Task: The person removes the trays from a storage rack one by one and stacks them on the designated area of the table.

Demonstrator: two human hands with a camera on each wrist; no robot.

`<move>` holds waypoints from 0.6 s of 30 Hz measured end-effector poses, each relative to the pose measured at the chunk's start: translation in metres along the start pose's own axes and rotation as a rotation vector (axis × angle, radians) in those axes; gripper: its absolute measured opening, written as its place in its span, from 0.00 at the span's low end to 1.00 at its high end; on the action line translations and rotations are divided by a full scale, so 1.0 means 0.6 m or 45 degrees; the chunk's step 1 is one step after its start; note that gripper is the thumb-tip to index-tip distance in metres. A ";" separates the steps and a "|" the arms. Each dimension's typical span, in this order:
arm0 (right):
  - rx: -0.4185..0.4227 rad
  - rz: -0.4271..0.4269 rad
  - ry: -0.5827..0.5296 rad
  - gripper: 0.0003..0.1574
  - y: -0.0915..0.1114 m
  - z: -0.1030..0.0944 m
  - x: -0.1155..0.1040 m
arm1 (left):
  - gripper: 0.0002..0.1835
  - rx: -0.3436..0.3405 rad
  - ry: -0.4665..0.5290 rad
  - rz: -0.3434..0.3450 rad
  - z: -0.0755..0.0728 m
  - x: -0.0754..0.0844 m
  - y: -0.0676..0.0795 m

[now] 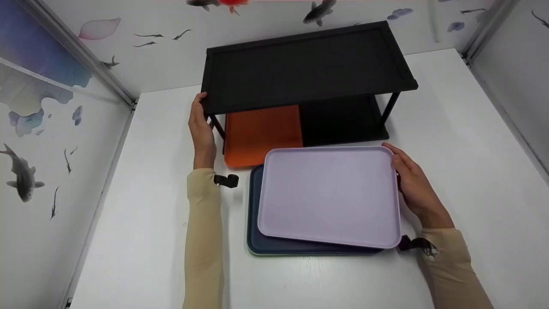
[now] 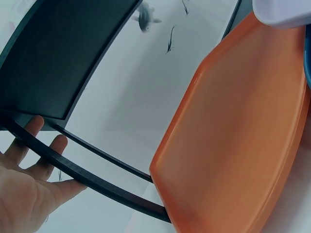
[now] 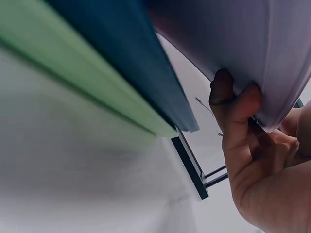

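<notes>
My left hand holds the left end of a black two-tier rack, at its front corner. In the left wrist view, the fingers lie around the dark leg. With the thumb above and fingertips underneath, my right hand grips the right edge of a lilac tray. That tray is tilted over a dark blue tray. A light green tray lies beneath the blue one. An orange tray sits on the left of the rack's lower tier, its front sticking out.
The rack's lower shelf shows black to the right of the orange tray. The white table is bounded by a back wall and side walls printed with fish. The rack's right leg stands behind the lilac tray.
</notes>
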State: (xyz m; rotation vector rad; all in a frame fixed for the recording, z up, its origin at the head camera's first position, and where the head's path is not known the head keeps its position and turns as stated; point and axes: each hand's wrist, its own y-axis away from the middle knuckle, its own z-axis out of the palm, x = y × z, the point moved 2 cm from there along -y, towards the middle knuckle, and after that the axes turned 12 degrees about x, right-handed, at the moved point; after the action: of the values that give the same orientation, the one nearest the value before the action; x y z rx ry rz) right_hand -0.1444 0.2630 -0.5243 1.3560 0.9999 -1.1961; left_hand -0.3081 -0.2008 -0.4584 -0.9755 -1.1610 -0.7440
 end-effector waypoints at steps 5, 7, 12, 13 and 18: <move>0.022 0.009 0.126 0.36 -0.001 0.001 0.000 | 0.24 0.000 -0.009 -0.003 -0.001 -0.001 0.000; 0.032 0.023 0.156 0.34 -0.002 0.001 0.000 | 0.24 0.000 -0.017 -0.001 -0.001 -0.002 0.001; 0.044 0.047 0.184 0.34 -0.003 0.002 -0.001 | 0.25 -0.002 -0.036 0.013 -0.002 0.000 0.001; 0.044 0.049 0.193 0.34 -0.003 0.003 -0.001 | 0.25 -0.003 -0.037 0.014 -0.002 0.000 0.001; 0.019 0.049 0.238 0.34 -0.002 0.004 -0.002 | 0.25 -0.002 -0.036 0.013 -0.001 0.000 0.002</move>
State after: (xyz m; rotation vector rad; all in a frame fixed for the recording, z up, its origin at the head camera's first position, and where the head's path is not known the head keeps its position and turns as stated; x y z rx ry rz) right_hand -0.1463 0.2606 -0.5234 1.5137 1.0924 -1.0640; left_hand -0.3070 -0.2012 -0.4590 -0.9957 -1.1786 -0.7252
